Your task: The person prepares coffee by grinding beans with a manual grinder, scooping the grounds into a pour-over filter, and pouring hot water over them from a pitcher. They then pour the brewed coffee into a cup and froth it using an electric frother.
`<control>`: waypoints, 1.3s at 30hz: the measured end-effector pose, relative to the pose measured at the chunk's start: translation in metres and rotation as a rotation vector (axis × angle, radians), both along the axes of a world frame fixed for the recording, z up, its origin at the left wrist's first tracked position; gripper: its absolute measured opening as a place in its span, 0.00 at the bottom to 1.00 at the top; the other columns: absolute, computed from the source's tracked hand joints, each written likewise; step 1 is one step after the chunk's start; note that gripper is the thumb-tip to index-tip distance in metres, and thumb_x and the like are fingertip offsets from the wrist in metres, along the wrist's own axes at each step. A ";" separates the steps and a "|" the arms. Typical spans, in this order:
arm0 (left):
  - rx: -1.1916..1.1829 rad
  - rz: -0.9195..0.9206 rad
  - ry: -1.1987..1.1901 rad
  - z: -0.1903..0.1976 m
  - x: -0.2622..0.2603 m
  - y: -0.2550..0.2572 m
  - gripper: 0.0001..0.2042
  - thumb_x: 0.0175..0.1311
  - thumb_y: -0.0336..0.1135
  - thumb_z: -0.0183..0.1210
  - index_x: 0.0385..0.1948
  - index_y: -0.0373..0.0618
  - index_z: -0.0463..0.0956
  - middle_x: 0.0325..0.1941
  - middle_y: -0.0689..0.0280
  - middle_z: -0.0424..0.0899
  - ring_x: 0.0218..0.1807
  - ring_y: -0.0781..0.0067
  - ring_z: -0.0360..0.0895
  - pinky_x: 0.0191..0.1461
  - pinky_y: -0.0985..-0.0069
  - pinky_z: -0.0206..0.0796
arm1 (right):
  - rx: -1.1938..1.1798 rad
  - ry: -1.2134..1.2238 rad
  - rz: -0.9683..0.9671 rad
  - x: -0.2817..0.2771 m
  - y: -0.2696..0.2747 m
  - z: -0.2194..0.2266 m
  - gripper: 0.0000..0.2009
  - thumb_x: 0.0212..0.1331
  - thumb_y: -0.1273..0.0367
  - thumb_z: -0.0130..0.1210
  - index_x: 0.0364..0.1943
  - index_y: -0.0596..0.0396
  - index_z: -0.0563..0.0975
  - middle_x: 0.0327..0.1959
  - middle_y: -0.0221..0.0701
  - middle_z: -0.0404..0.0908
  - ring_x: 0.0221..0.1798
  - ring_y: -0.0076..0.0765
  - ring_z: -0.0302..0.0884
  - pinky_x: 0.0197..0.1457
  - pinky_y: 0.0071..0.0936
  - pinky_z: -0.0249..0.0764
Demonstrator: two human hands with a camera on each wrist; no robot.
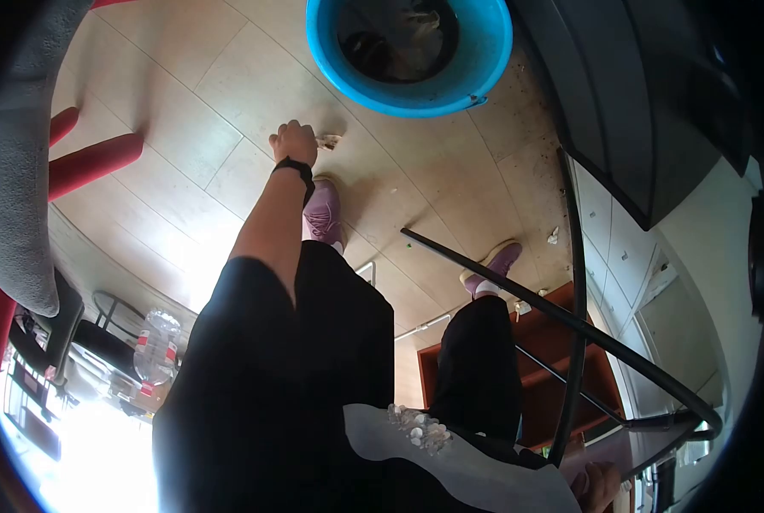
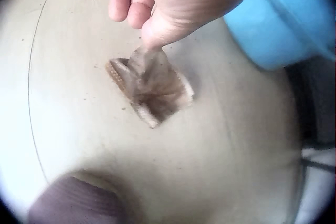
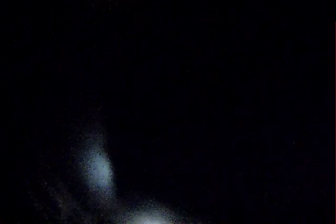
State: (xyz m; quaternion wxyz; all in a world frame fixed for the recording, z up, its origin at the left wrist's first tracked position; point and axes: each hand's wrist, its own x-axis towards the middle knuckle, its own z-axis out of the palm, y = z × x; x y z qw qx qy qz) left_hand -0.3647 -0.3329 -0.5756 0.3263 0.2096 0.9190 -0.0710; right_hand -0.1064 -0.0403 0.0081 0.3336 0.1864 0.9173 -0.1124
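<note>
Pinched between the thumb and fingers of my left hand [image 1: 295, 144] [image 2: 173, 3] is a crumpled brown scrap [image 1: 329, 142] [image 2: 157, 85], close to the floor. The scrap has pale, frayed-looking edges and spreads below the thumb in the left wrist view. A blue bucket [image 1: 403, 109] [image 2: 283, 29] with dark liquid stands beyond the hand. At the lower right of the head view is my right hand [image 1: 600, 487], beside the black tube frame; whether it holds anything cannot be told. The right wrist view is almost black.
Purple shoes [image 1: 322, 209] [image 2: 79, 203] stand on the tiled floor [image 1: 220, 111]. Black metal tubes [image 1: 493, 278] cross the right side near a reddish-brown shelf [image 1: 544, 342]. Red chair legs [image 1: 100, 164] and a grey seat [image 1: 14, 188] are at left, plastic bottles [image 1: 154, 350] below them.
</note>
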 end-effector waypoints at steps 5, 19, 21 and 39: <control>0.416 0.121 0.033 0.084 0.010 0.011 0.04 0.51 0.35 0.55 0.22 0.52 0.79 0.29 0.63 0.74 0.39 0.59 0.72 0.41 0.59 0.63 | -0.024 0.037 -0.014 0.004 0.001 0.002 0.05 0.54 0.77 0.51 0.35 0.63 0.73 0.25 0.42 0.74 0.22 0.43 0.72 0.23 0.35 0.67; 1.108 0.197 -0.003 0.264 0.000 0.067 0.19 0.49 0.28 0.56 0.46 0.39 0.69 0.42 0.54 0.72 0.48 0.54 0.67 0.53 0.64 0.59 | 0.074 0.041 -0.128 0.016 -0.011 0.010 0.09 0.43 0.76 0.52 0.32 0.61 0.71 0.27 0.40 0.69 0.29 0.45 0.68 0.35 0.36 0.64; 1.040 0.154 -0.267 0.288 0.035 0.036 0.18 0.49 0.27 0.55 0.45 0.39 0.68 0.42 0.53 0.71 0.48 0.52 0.66 0.53 0.62 0.58 | 0.065 0.094 -0.105 0.021 -0.008 0.008 0.09 0.43 0.75 0.52 0.32 0.60 0.71 0.27 0.40 0.70 0.30 0.45 0.68 0.35 0.36 0.64; 0.886 0.091 -0.446 0.399 0.156 -0.066 0.05 0.52 0.31 0.53 0.27 0.40 0.72 0.28 0.59 0.74 0.33 0.62 0.72 0.39 0.71 0.64 | -0.443 0.519 -0.166 0.082 -0.065 0.125 0.04 0.47 0.74 0.52 0.28 0.59 0.74 0.27 0.36 0.75 0.28 0.39 0.73 0.33 0.31 0.68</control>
